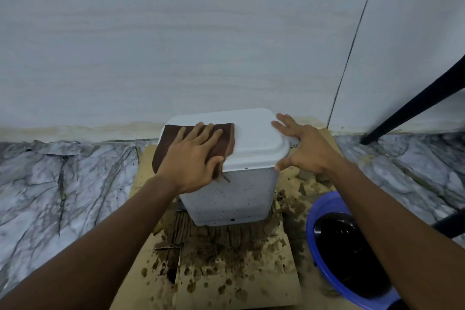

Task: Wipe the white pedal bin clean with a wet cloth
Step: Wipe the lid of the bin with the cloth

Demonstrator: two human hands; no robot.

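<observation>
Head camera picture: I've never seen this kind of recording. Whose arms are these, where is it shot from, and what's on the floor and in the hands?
It is a single wide-angle camera worn on a person's head, looking down at their own bare arms. The left hand presses a brown cloth flat on the lid of a white pedal bin, whose front is speckled with dark spots. The right hand steadies the lid's right edge and holds nothing. The bin stands on stained cardboard over a marble-patterned floor. A blue basin of dark water sits to the right.
</observation>
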